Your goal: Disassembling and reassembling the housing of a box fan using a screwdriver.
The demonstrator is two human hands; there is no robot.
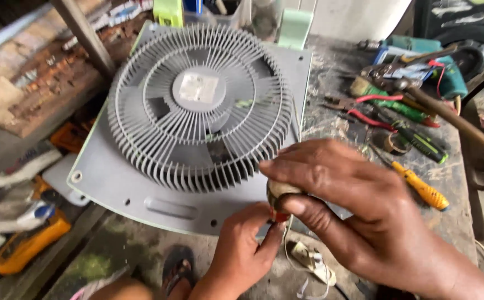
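Fingers (286, 206) of both hands pinch a small tape roll (279, 191) at the fan (200, 105) panel's lower edge, so taping looks underway, and pulling a length free probably needs a steady grip.

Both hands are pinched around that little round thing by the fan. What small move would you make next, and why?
Probably ease the right hand back a little. It covers most of the small round part that the left hand pinches at its red end, beside the grey fan grille, so the part is barely visible.
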